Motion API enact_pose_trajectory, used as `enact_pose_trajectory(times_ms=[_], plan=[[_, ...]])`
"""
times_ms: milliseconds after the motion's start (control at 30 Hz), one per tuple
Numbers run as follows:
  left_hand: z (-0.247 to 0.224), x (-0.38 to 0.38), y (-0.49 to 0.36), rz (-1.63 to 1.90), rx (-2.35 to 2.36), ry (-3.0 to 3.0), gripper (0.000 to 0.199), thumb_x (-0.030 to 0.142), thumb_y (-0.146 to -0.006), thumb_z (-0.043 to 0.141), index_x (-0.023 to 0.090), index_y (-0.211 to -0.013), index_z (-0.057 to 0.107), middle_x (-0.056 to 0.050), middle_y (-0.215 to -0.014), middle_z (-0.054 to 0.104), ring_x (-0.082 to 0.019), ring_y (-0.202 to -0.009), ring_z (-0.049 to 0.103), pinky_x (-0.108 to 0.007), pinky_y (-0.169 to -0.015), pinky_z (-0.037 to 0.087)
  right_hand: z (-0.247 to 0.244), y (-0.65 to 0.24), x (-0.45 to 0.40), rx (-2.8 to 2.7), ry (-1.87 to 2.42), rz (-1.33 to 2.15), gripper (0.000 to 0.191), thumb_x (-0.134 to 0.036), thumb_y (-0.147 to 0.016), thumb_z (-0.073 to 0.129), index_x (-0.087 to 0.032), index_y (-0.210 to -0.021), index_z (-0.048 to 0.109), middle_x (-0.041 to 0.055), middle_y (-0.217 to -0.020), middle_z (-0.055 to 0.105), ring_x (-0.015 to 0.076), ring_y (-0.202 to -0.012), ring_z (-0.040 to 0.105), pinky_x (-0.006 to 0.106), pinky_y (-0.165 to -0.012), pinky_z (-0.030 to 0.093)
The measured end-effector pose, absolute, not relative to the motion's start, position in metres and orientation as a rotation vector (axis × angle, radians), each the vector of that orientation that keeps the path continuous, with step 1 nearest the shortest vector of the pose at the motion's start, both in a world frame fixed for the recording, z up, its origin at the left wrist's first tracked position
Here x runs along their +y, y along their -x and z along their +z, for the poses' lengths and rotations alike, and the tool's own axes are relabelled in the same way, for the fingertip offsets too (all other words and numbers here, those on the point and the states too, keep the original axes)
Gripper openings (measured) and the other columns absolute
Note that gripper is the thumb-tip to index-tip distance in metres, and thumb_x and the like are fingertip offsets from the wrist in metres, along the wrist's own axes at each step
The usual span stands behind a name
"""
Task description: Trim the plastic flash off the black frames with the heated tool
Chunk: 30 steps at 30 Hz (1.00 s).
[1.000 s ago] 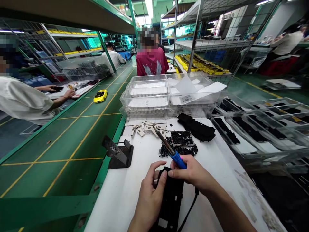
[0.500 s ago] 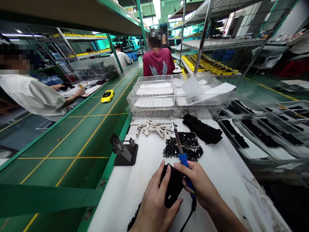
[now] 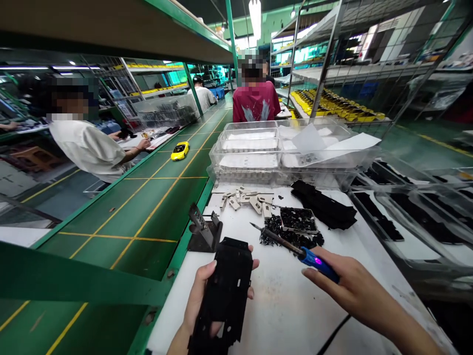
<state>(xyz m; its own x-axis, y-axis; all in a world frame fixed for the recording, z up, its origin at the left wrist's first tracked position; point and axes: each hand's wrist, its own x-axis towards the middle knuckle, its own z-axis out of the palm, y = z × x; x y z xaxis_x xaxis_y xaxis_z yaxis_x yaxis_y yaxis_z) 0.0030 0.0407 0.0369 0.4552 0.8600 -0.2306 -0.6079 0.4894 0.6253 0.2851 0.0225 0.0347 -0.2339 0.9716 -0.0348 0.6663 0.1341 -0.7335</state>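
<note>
My left hand (image 3: pixel 205 301) is shut on a black plastic frame (image 3: pixel 223 296), a flat, perforated part held upright above the white bench. My right hand (image 3: pixel 351 288) grips a blue-handled soldering iron (image 3: pixel 299 251), its thin metal shaft pointing left over the bench. The iron's tip is in the air beside a pile of black plastic scraps (image 3: pixel 291 236), apart from the frame. Its black cable (image 3: pixel 334 333) runs off the bench's near edge. Several metal brackets (image 3: pixel 244 199) lie farther forward.
A metal iron stand (image 3: pixel 205 231) sits at the bench's left edge. Nearby are a small tray of black bits (image 3: pixel 298 219) and a black stack (image 3: pixel 323 204). Clear plastic trays (image 3: pixel 251 153) stand ahead, with more holding black parts (image 3: pixel 402 222) at right. A green conveyor (image 3: pixel 148 207) runs left, with people working along it.
My left hand has raised the black frame and turned it face-on. The iron has swung from pointing forward to pointing left, and my right hand has moved right. The view has shifted slightly.
</note>
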Motion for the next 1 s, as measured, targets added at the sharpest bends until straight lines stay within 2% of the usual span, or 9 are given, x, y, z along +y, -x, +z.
enact_pose_trajectory(times_ms=[67, 133, 233, 333, 567, 833, 1000], plan=[[0.036, 0.035, -0.005, 0.972, 0.532, -0.465, 0.046, 0.041, -0.093, 0.043, 0.015, -0.124, 0.067, -0.016, -0.137, 0.061, -0.037, -0.126, 0.053, -0.040, -0.076, 0.056, 0.033, -0.296, 0.022, -2.075, 1.592, 0.829, 0.038, -0.056, -0.099, 0.039, -0.023, -0.085, 0.052, 0.0001, -0.075, 0.059, 0.0173, -0.066, 0.055, 0.029, -0.061, 0.034], [0.034, 0.030, -0.007, 0.964, 0.510, -0.452, 0.048, 0.043, -0.092, 0.045, 0.015, -0.126, 0.066, -0.018, -0.130, 0.065, -0.037, -0.125, 0.054, -0.040, -0.077, 0.055, 0.032, -0.306, 0.021, -2.168, 1.610, 0.791, 0.037, -0.055, -0.100, 0.038, -0.024, -0.090, 0.054, 0.0005, -0.077, 0.061, 0.0181, -0.068, 0.057, 0.029, -0.062, 0.034], [0.032, 0.025, -0.008, 0.916, 0.522, -0.459, 0.054, 0.048, -0.088, 0.052, 0.013, -0.129, 0.064, -0.020, -0.127, 0.066, -0.031, -0.099, 0.068, -0.039, -0.080, 0.053, 0.032, -0.317, 0.020, -2.270, 1.617, 0.743, 0.036, -0.055, -0.100, 0.039, -0.024, -0.091, 0.055, -0.0005, -0.076, 0.062, 0.0179, -0.068, 0.058, 0.028, -0.061, 0.033], [0.036, 0.024, -0.009, 0.876, 0.570, -0.496, 0.060, 0.052, -0.083, 0.061, 0.012, -0.128, 0.064, -0.022, -0.125, 0.067, -0.025, -0.076, 0.071, -0.039, -0.081, 0.051, 0.032, -0.321, 0.021, -2.330, 1.626, 0.729, 0.037, -0.055, -0.100, 0.039, -0.024, -0.087, 0.054, -0.0011, -0.074, 0.060, 0.0174, -0.067, 0.058, 0.028, -0.060, 0.031], [0.046, 0.027, -0.015, 0.876, 0.604, -0.468, 0.049, 0.049, -0.079, 0.068, 0.013, -0.111, 0.073, -0.022, -0.119, 0.070, -0.028, -0.074, 0.071, -0.039, -0.076, 0.051, 0.033, -0.319, 0.022, -2.350, 1.610, 0.774, 0.037, -0.054, -0.101, 0.038, -0.024, -0.087, 0.055, -0.0018, -0.072, 0.058, 0.0155, -0.064, 0.056, 0.027, -0.059, 0.030], [0.046, 0.030, -0.017, 0.866, 0.614, -0.479, 0.053, 0.049, -0.081, 0.067, 0.011, -0.117, 0.071, -0.022, -0.119, 0.070, -0.026, -0.073, 0.071, -0.036, -0.074, 0.052, 0.034, -0.324, 0.026, -2.367, 1.618, 0.857, 0.037, -0.055, -0.101, 0.038, -0.024, -0.091, 0.057, -0.0016, -0.078, 0.060, 0.0151, -0.068, 0.056, 0.027, -0.060, 0.030], [0.045, 0.031, -0.016, 0.858, 0.604, -0.475, 0.049, 0.049, -0.081, 0.067, 0.013, -0.114, 0.072, -0.022, -0.119, 0.070, -0.028, -0.073, 0.072, -0.037, -0.074, 0.051, 0.037, -0.323, 0.027, -2.349, 1.625, 0.855, 0.039, -0.056, -0.100, 0.038, -0.024, -0.089, 0.057, -0.0010, -0.075, 0.059, 0.0156, -0.067, 0.055, 0.027, -0.060, 0.029]])
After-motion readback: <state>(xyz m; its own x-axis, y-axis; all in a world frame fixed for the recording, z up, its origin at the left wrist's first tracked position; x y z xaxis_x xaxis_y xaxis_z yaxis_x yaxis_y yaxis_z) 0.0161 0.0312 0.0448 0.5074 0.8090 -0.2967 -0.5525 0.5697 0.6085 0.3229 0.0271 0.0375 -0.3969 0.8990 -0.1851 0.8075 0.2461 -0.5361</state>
